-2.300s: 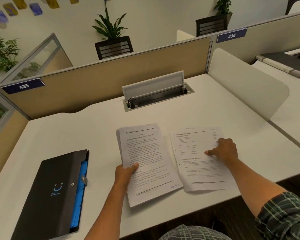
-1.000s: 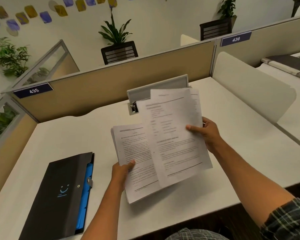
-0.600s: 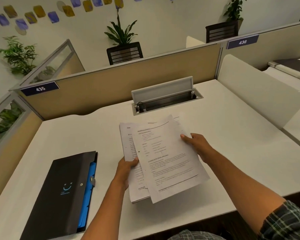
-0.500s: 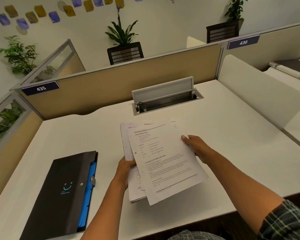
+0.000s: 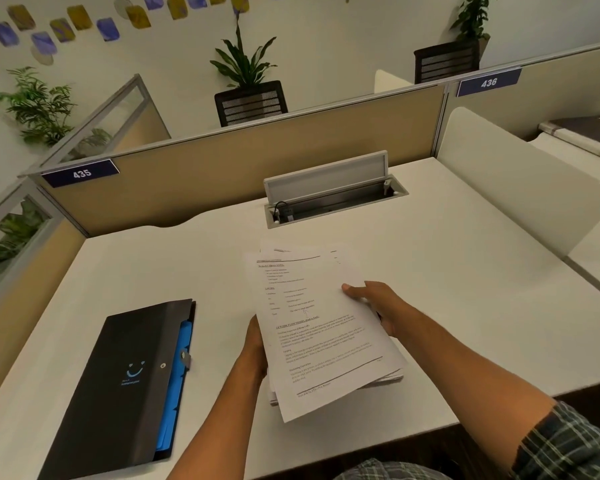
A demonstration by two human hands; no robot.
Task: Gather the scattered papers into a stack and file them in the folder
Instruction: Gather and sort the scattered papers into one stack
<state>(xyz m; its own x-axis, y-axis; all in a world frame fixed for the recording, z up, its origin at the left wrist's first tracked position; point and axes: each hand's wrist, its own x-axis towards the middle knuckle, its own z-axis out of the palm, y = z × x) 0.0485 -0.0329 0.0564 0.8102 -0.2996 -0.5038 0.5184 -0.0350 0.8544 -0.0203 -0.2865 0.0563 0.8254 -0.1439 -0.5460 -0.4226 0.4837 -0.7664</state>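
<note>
While both hands hold it, the stack of papers (image 5: 321,327) sits at the centre of the white worktop (image 5: 465,306), its top sheet slightly askew so that edges of the sheets beneath show at 12 o'clock and along the lower right. The left hand (image 5: 255,344) grips the stack's left edge at 9 o'clock, mostly hidden behind the sheets, so how its fingers lie cannot be told. The right hand (image 5: 378,303) grips the right edge at 3 o'clock, thumb on top of the top sheet and fingers curled underneath. Whether the stack's lower edge touches the worktop cannot be told

Well apart from the papers, at 8 o'clock, the black folder (image 5: 118,386) lies flat on the worktop with its flap shut; blue dividers (image 5: 174,386) show along its right edge, and a small clasp tab (image 5: 186,357) lies over them. No loose sheet shows in it

At 12 o'clock, set into the worktop, a cable tray (image 5: 333,202) stands with its lid raised, and a dark cable lies at its left end
</note>
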